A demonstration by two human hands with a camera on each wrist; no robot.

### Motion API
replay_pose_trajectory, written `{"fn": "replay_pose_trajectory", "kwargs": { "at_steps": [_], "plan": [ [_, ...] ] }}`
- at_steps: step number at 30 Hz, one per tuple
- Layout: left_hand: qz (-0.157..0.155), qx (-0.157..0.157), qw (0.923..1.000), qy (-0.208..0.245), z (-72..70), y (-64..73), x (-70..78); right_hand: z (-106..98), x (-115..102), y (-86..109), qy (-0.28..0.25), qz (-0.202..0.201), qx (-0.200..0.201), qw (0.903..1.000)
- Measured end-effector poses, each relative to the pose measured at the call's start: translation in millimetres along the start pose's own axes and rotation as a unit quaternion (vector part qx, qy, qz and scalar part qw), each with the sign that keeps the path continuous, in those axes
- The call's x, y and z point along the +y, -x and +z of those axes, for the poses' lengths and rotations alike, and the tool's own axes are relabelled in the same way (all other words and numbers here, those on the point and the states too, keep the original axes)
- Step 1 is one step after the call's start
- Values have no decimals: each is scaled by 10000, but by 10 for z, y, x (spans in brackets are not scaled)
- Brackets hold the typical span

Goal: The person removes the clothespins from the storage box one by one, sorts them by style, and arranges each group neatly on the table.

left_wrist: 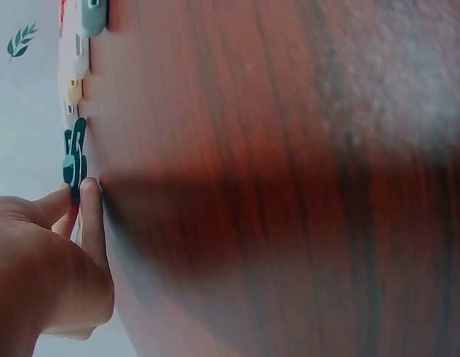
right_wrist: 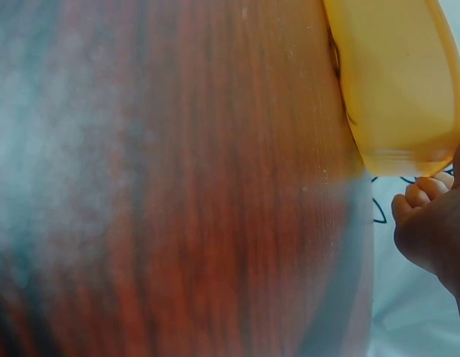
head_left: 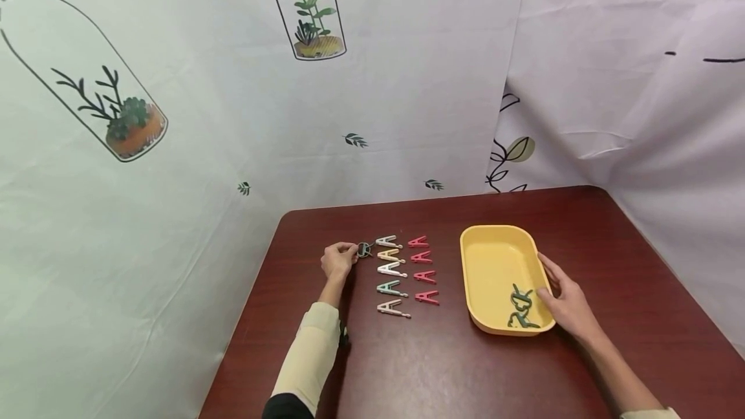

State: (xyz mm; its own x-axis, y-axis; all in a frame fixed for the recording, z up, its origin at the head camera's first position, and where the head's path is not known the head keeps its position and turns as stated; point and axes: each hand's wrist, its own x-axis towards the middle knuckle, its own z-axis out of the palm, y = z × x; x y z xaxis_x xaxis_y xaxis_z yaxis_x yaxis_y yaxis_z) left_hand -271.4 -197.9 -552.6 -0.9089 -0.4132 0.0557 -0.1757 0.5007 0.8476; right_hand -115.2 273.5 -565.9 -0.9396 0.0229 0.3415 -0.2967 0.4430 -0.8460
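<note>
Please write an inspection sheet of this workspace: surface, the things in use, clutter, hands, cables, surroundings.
Surface: dark red wooden table.
Things in use: dark green clip at the head of the left clip row; yellow tray holding two green clips; five pale clips in one row, four pink clips in the next.
Clutter: nothing seen.
Hands: left hand pinches the dark green clip; right hand rests on the tray's right rim, fingers relaxed.
Cables: nothing seen.
Surroundings: white cloth with plant prints behind and beside the table.
</note>
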Motion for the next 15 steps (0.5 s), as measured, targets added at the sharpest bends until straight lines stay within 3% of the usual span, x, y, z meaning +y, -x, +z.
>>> {"fn": "replay_pose_trajectory", "kwargs": {
  "at_steps": [15],
  "plan": [
    [236,89,9994,-247,-19,9,-6,-6,-6,1,-74,-4,-28,10000]
  ]
}}
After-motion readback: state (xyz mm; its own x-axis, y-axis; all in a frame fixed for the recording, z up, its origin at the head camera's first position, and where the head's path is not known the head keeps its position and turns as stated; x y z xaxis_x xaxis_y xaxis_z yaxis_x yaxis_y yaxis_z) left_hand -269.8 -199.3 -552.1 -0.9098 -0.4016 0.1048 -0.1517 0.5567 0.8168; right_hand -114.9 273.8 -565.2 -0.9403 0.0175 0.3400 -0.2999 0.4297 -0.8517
